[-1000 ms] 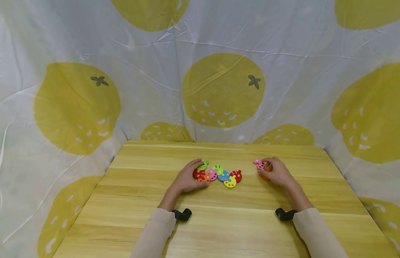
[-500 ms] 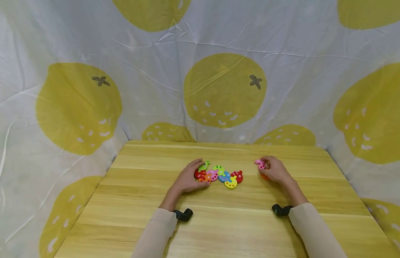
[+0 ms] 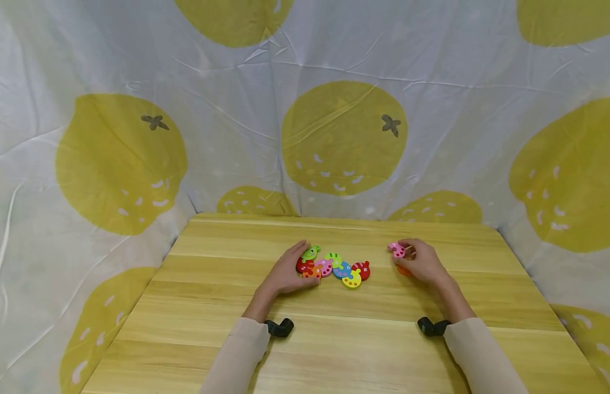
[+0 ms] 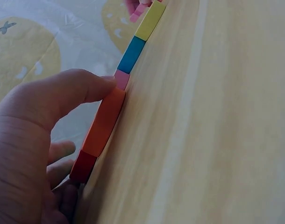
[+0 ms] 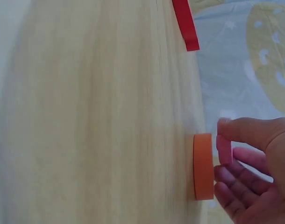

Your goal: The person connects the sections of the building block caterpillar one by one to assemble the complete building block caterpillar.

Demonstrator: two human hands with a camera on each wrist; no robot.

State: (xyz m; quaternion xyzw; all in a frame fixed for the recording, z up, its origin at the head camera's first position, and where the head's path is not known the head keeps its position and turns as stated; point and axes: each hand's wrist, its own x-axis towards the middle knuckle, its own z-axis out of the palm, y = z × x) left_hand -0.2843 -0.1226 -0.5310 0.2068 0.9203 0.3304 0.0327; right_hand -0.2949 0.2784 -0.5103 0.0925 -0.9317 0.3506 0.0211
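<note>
A chain of joined wooden puzzle pieces lies on the table, running from a green head piece with an eye point(image 3: 311, 252) through pink point(image 3: 325, 267), striped green, blue point(image 3: 341, 268) and yellow point(image 3: 351, 279) to a red end piece point(image 3: 361, 270). My left hand point(image 3: 284, 272) is curved round the chain's left end, its thumb against the edge of an orange piece point(image 4: 104, 122) and fingers by a red one point(image 4: 83, 166). To the right, my right hand point(image 3: 424, 262) pinches a pink spotted piece point(image 5: 224, 149), raised off the table. Beneath that hand sits a loose orange piece point(image 5: 203, 167), partly hidden.
The wooden table point(image 3: 364, 350) ends at a cloth backdrop with lemon prints point(image 3: 341, 137) behind and at both sides. A black wrist camera point(image 3: 281, 328) sits on the left wrist, another point(image 3: 433, 326) on the right. A gap of bare wood separates the chain from the right hand.
The pink piece has turned in the right fingers and moved slightly right. The orange piece below shows less now. The left hand and the chain hold their place.
</note>
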